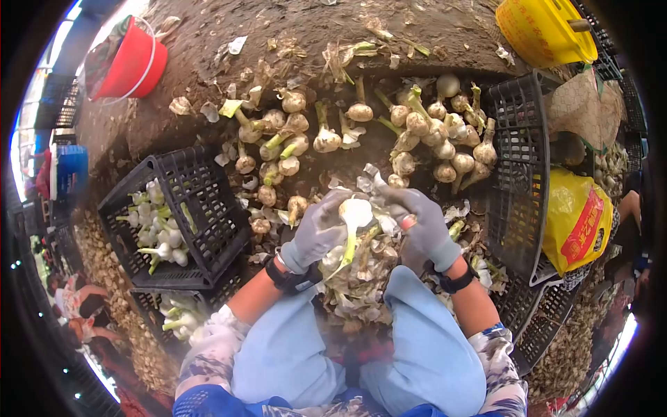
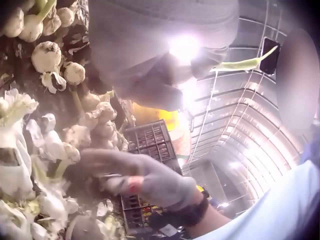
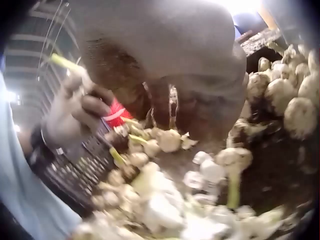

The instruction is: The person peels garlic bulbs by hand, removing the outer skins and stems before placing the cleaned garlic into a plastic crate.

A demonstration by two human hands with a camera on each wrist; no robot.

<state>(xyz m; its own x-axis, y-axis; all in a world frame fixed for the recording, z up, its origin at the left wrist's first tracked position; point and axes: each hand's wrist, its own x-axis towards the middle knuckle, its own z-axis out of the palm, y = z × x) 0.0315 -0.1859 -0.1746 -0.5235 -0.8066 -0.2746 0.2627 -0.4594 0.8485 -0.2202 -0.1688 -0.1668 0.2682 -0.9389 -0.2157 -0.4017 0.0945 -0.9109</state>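
Observation:
My gloved left hand [image 1: 314,231] grips a garlic bulb [image 1: 356,213], white and clean-skinned, with its green stem hanging toward my lap. In the right wrist view the same stem [image 3: 65,63] sticks up past the fingers. My gloved right hand [image 1: 419,224] is apart from the bulb, on its right. Its fingers look extended in the left wrist view, above loose garlic skins [image 2: 50,192], and a red band circles one finger. Several soil-stained garlic bulbs [image 1: 326,140] with stems lie on the ground beyond both hands.
A tilted black crate [image 1: 201,201] on the left contains cleaned garlic [image 1: 161,233]. Another black crate [image 1: 517,167] stands on the right beside a yellow bag [image 1: 577,219]. Farther off are a red bucket [image 1: 142,59] and a yellow bucket [image 1: 545,31]. Peelings heap up between my knees.

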